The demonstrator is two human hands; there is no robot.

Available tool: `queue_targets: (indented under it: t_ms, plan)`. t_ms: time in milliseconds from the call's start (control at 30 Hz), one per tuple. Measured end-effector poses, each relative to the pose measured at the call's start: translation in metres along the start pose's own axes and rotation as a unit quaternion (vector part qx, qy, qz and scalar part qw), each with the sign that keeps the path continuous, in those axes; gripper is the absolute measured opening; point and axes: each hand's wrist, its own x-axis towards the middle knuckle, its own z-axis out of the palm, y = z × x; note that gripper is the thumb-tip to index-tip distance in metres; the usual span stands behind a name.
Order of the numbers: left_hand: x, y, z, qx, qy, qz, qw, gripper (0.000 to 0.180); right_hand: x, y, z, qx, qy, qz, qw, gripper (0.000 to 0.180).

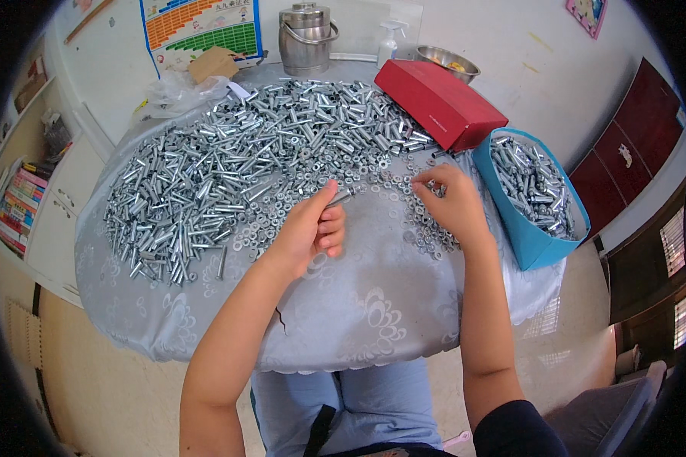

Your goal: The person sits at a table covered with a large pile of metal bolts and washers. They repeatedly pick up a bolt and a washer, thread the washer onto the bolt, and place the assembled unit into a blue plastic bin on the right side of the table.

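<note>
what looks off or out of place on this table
Little stands out. The bolts and washers lie loose across the cloth, a spread-out pile rather than a spill. The left hand holds one bolt; the right hand picks at washers. The blue box leans outward at the table edge.

Round table (373, 320) under pale grey patterned cloth; red oblong box (439, 102) at far right edge, blue paper bag (522, 228) of assembled metal parts just beside it; lidded steel pot (306, 36) with bail handle at far rim; white spray bottle (387, 42) and steel bowl (448, 62) near wall; coloured wall chart (202, 29) at back left; crumpled clear plastic bag (177, 93) beneath it; bookshelf (19, 202) at left; dark red cabinet (633, 145) at right.
</note>
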Motion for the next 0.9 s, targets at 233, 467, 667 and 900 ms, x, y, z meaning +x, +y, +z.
queue_targets:
  t_ms: [233,467,667,900]
  plan:
    - [-0.001,0.002,0.001,-0.009,-0.007,0.0,1.0,0.047,-0.009,0.013,0.009,-0.125,-0.091,0.002,0.988,0.02]
    - [0.0,0.001,-0.002,-0.011,0.003,-0.006,1.0,0.047,-0.011,0.007,0.018,-0.146,-0.085,0.029,0.985,0.016]
    - [0.001,0.001,-0.004,-0.014,-0.005,0.005,1.0,0.047,-0.009,0.004,0.017,-0.12,-0.104,0.061,0.985,0.013]
    - [-0.001,0.002,0.001,0.0,0.022,-0.007,1.0,0.047,-0.013,0.006,0.018,-0.159,-0.09,0.065,0.981,0.013]
